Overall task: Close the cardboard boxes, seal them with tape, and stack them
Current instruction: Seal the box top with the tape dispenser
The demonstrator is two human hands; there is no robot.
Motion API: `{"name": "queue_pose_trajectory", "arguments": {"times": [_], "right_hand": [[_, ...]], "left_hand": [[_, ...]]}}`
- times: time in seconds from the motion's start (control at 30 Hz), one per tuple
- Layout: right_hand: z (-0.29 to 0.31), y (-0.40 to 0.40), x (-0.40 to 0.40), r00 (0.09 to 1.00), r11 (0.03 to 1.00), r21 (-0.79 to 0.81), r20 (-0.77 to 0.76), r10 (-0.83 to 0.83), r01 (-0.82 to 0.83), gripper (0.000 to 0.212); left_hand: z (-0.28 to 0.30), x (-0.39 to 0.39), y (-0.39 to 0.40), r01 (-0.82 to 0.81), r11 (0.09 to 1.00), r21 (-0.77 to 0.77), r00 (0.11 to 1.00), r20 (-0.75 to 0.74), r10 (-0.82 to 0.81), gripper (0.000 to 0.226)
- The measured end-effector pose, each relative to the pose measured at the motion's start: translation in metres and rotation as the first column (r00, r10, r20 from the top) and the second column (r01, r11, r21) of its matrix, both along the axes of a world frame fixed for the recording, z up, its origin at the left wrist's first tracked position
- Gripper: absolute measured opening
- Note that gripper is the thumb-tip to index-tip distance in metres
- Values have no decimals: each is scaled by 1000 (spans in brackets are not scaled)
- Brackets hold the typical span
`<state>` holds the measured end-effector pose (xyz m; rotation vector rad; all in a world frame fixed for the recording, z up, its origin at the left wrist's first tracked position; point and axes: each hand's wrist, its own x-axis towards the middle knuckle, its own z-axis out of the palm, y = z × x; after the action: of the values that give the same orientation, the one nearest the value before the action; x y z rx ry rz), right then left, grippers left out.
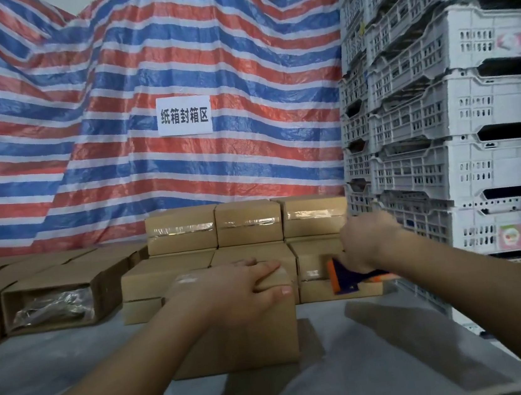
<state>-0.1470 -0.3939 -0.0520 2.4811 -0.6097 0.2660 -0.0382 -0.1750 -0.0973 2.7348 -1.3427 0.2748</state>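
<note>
A closed cardboard box [250, 336] stands on the grey table in front of me. My left hand [240, 285] lies on its top, fingers stretched over the far right corner and thumb down the front. To the right, my right hand [365, 243] grips a blue and orange tape dispenser [351, 276], held just off the box's right edge. Behind it, sealed boxes [246, 223] with clear tape stand stacked in two layers.
An open box [55, 301] lying on its side with plastic-wrapped contents sits at the left among other boxes. White plastic crates [438, 109] tower at the right. A striped tarp with a paper sign [184, 115] hangs behind. The grey table [387, 362] stretches toward me.
</note>
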Motion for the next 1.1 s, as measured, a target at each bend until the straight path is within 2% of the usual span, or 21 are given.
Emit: {"name": "queue_pose_trajectory", "arguments": {"times": [0.13,0.37,0.5,0.6,0.67,0.73,0.77,0.8,0.87,0.93,1.1], "right_hand": [[-45,-1,-5,980,994,97,195,31,-51,55],[-91,-3,-16,960,964,257,281,-2,-73,46],[-91,-3,-19,974,957,287,227,-24,-43,47],[-76,3,-19,979,969,247,199,-41,-9,61],[-57,10,-15,956,966,255,291,-28,-49,67],[-38,17,-8,898,930,304,438,55,-205,66],[-29,22,-4,851,867,374,516,100,-329,63],[-21,28,-1,801,755,469,586,122,-458,61],[-11,42,5,743,476,627,663,91,-617,57],[-9,56,13,729,283,690,682,54,-666,56],[-22,78,44,744,-90,738,663,-86,-669,60]], "left_hand": [[-1,1,-2,3,1000,2,1000,26,-3,70],[-2,0,-2,14,1000,-8,999,32,-14,72],[-2,-1,-1,22,1000,-12,999,33,-22,72],[-1,-2,-1,19,1000,-1,999,50,-19,72],[0,-2,-1,20,1000,3,998,60,-20,72],[0,-3,-1,31,999,-9,998,62,-31,72],[0,-2,-1,36,999,-12,997,64,-35,72],[0,-2,-1,37,999,-11,997,69,-36,72],[-1,0,-1,29,1000,-6,997,73,-29,72],[-2,1,-2,25,1000,-11,997,74,-24,73],[-6,3,-3,22,999,-37,997,81,-19,76]]}}
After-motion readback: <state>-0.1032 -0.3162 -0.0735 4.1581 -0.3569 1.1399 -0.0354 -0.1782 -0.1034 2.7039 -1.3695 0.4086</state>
